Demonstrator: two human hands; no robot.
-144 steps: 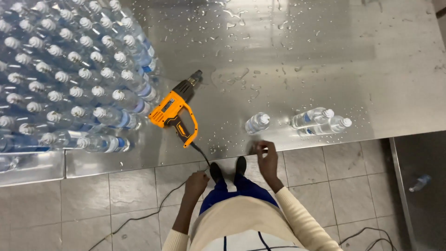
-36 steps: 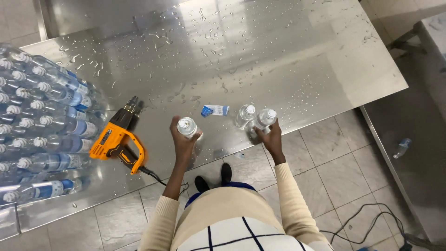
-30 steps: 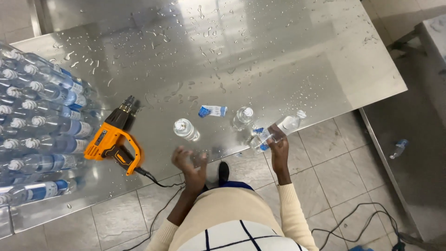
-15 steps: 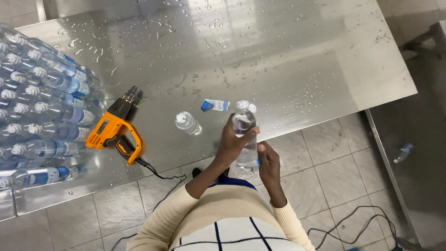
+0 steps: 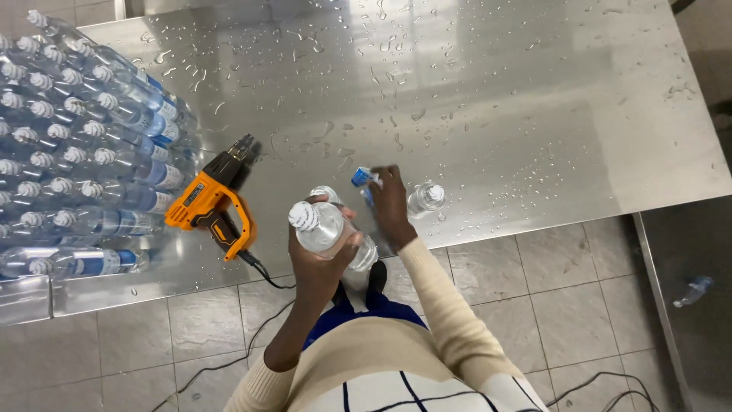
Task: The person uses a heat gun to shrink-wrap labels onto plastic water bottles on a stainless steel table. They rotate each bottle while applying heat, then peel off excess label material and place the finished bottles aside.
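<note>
left hand (image 5: 324, 259) gripped a clear water bottle (image 5: 320, 227) raised above the wet steel table (image 5: 534, 114) edge. right hand (image 5: 390, 202) pinched a blue label (image 5: 360, 177) on the table. best kept bottle upright, grip firm; wet plastic slips.

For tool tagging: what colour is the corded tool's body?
Orange with black, seen in the head view: heat gun.

Left hand (image 5: 320, 255): wrapped around a clear bottle (image 5: 324, 229), lifted off the table (image 5: 534, 99).
Right hand (image 5: 393, 202): on a blue label (image 5: 361, 177), perhaps pinching it.
Nearby: second bottle (image 5: 425, 198); orange heat gun (image 5: 210, 202).
</note>
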